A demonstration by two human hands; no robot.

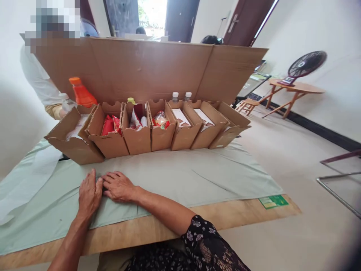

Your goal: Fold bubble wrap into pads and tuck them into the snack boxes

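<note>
My left hand rests edge-down on the pale green cloth, its fingers stretched forward and together. Beside it my right hand lies palm down, with loosely spread fingers reaching toward the left thumb. A small dark patch shows between the two hands; I cannot tell whether it is an object or shadow. Just beyond them stands a row of several open cardboard boxes. Red packets, a wrapped food packet and white boxes show inside some of them.
A tall cardboard screen stands behind the boxes, with an orange bottle and clear bottles before it. Another person is at the left. White paper lies left; a fan stands on a wooden table at right.
</note>
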